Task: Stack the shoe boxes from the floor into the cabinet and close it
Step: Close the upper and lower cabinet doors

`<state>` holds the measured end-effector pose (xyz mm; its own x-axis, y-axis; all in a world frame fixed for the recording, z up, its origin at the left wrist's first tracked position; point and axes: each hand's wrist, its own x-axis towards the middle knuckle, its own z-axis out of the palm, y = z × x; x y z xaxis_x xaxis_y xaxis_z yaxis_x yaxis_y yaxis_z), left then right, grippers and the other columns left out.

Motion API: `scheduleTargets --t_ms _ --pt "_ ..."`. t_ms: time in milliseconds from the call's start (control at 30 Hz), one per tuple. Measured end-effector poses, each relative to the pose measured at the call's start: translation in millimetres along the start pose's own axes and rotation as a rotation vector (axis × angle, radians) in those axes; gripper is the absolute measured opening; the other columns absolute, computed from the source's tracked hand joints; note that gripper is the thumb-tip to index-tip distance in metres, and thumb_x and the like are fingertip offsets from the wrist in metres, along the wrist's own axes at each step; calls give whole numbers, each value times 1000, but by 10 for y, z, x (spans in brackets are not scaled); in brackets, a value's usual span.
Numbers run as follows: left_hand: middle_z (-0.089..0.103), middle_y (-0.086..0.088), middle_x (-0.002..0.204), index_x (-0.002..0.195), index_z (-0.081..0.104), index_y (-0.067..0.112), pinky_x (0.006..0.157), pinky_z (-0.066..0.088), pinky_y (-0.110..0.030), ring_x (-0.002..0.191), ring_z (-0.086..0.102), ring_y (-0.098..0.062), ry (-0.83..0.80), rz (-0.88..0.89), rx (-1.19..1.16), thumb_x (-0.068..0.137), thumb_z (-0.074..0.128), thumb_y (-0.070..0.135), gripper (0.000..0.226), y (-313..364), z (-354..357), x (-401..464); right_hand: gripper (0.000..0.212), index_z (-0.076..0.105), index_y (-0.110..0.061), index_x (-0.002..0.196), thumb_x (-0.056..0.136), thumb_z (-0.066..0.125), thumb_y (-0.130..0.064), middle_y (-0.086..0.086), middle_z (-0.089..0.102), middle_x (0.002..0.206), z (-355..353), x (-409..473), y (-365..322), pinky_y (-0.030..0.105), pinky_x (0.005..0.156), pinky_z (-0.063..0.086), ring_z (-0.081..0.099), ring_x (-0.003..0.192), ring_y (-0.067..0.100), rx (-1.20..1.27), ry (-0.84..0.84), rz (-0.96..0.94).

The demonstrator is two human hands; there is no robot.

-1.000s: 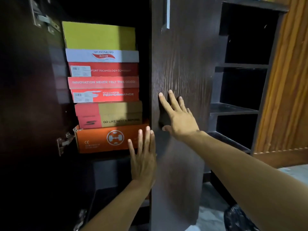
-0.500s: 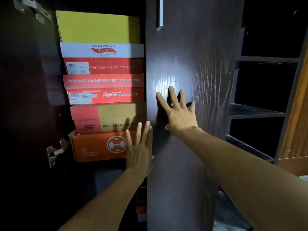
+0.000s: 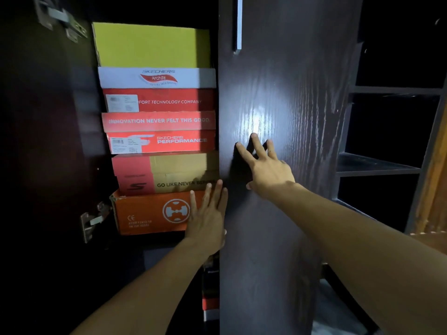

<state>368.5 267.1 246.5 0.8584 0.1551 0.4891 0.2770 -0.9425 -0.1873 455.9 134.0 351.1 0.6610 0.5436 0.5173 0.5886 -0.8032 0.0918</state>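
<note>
Fingers (image 3: 256, 147) of my right hand (image 3: 267, 169) are spread straight and pressed flat on the dark wood-grain cabinet door (image 3: 285, 105); nothing is grasped. My left hand (image 3: 209, 217) lies open too, fingers straight, at the door's free edge, overlapping the orange shoe box (image 3: 145, 213) at the bottom of the stack; whether it touches box or door edge I cannot tell. Shoe boxes are stacked inside the cabinet, just left of the door: orange at the base, then the red-and-tan box (image 3: 167, 174), two red Skechers boxes (image 3: 159, 130), and the yellow box (image 3: 152, 45) on top. Assessment: stacking appears complete; closing is in hand. The door's long axis is vertical and its free edge lies between my hands. The left hand stands in its path and should clear first.
</note>
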Motion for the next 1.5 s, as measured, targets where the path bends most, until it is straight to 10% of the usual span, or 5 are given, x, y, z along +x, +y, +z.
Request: scheduleTargets --t_ms 433,667,900,1200,1500 --pt "29 1 157 147 32 19 121 5 -46 148 12 -21 25 -54 -169 91 55 36 63 -552 -1158 -1312 88 16 -33 151 82 70 -38 -2 25 157 -1083 -848 -731 39 102 41 40 135 28 202 -31 -235" --pt "67 -4 121 117 67 12 113 25 -43 125 53 -28 354 13 -85 76 65 32 46 -848 -1793 -2345 79 35 -25 146 77 73 -39 6 55 137 -1626 -1380 -1476 39 99 46 54 122 29 362 37 -417" --pt "53 -11 139 124 62 6 113 28 -55 134 42 -31 638 -111 -110 78 64 14 46 -1391 -2141 -2968 73 40 -24 143 79 71 -43 9 56 136 -2133 -1562 -2210 42 96 48 57 117 29 511 93 -529" --pt "44 -3 145 141 45 15 112 34 -39 135 40 -21 542 -793 -925 99 47 21 42 -1776 -2024 -3058 73 27 -35 148 86 66 -38 11 68 111 -2234 -1508 -2872 42 94 50 60 111 31 547 144 -574" --pt "73 3 101 105 73 16 96 50 -38 98 66 -16 464 -688 -1264 98 52 21 24 -1711 -1756 -2964 73 23 -31 146 87 64 -37 8 62 125 -2053 -1475 -2906 40 88 51 61 107 34 584 208 -544"
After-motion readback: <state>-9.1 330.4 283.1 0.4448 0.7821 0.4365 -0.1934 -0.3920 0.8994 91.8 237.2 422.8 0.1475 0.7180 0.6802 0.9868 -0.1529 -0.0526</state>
